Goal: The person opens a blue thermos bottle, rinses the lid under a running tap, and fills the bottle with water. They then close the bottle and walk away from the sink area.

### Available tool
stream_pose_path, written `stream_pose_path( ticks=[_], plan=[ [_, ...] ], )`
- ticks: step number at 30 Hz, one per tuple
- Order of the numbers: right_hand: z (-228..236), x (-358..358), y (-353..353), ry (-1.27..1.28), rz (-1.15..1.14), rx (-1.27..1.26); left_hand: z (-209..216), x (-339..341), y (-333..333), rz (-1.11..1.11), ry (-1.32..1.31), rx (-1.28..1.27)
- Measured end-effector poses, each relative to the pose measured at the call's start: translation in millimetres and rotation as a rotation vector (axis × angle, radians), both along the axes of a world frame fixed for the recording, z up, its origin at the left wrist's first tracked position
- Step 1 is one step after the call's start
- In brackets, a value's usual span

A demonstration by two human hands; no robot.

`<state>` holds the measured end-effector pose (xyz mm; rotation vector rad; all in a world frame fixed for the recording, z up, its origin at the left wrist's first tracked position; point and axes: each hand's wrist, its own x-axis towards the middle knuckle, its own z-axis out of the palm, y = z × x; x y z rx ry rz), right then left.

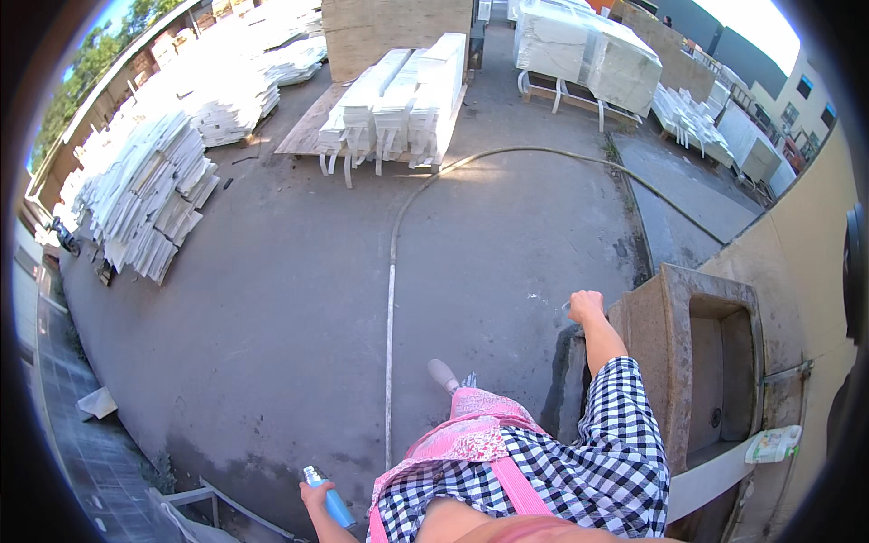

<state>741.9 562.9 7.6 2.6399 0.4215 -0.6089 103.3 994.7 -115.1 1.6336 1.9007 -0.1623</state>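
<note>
My left hand (315,493), low in the view, is wrapped round a light blue bottle (339,509) with a pale, see-through top. The bottle is tilted, its top pointing up and to the left. My right hand (587,305) is stretched forward over the ground beside the stone sink (667,299), its fingers curled closed. A small pale bit shows at the edge of those fingers, too small to name. Black-and-white checked sleeves and a pink apron (466,434) cover my body. One light-coloured shoe (442,373) shows ahead of the apron.
A long hose (391,299) runs across the grey ground and curves off to the right. White stone slabs (149,195) lie stacked at the left; strapped bundles (394,109) sit on a pallet ahead. A white-and-green jug (775,444) lies beside the sink, near the wall.
</note>
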Motion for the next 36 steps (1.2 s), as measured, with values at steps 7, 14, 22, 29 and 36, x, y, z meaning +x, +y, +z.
stream_pose_path(
  ticks=[7,14,22,29,36],
  plan=[
    [-75,17,14,0.091,-0.685,0.303,46,55,-27,0.14,0.15,-0.086],
    [-60,98,180,0.327,-0.382,0.639,20,259,65,-0.217,-0.107,-0.061],
    [-39,114,231,0.404,-0.37,0.879,6,347,114,-0.337,-0.185,-0.188],
    [-76,18,187,0.385,-0.292,0.03,-16,326,199,-0.344,-0.197,-0.278],
    [-53,1,322,0.387,-0.572,0.163,-23,208,363,-0.182,-0.189,-0.264]
  ],
)
